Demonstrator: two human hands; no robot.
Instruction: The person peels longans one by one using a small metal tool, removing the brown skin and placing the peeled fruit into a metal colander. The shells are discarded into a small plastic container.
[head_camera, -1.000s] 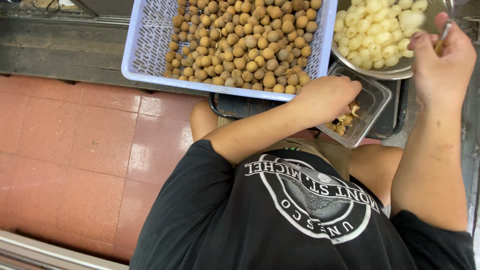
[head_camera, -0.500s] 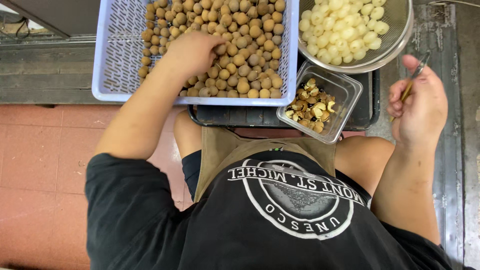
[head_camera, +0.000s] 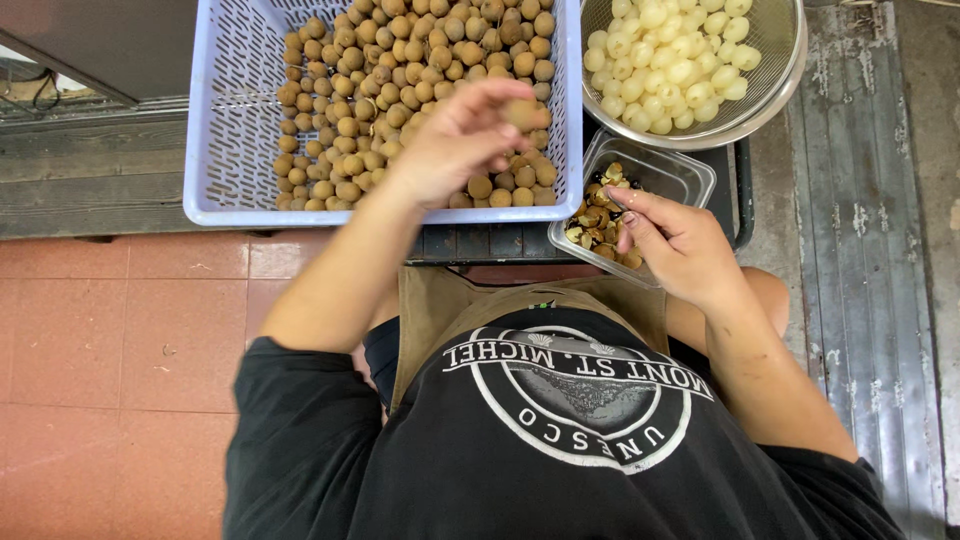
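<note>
Red tiled floor (head_camera: 130, 340) below, weathered boards beyond, seen from overhead across a black shirt and tan apron. Left hand (head_camera: 450, 145) raised over the lavender plastic basket (head_camera: 225, 150) of brown-shelled fruit, fingertips closed around one brown fruit (head_camera: 522, 113) just above the heap near the basket's right wall. Right hand (head_camera: 675, 240) hovering at the near edge of the clear plastic tub (head_camera: 690, 172) of shells and dark seeds, fingers loosely curled, thumb and forefinger pinched on what looks like a thin tool, too small to tell for sure. Metal colander (head_camera: 785, 75) of peeled pale fruit at upper right. Judged as the pick-up stage of shelling: fruit fetched, not yet opened. Next move likely calls for bringing both hands together over the tub. Fruit nearly round, so no clear long axis; stem end hidden by fingers.
</note>
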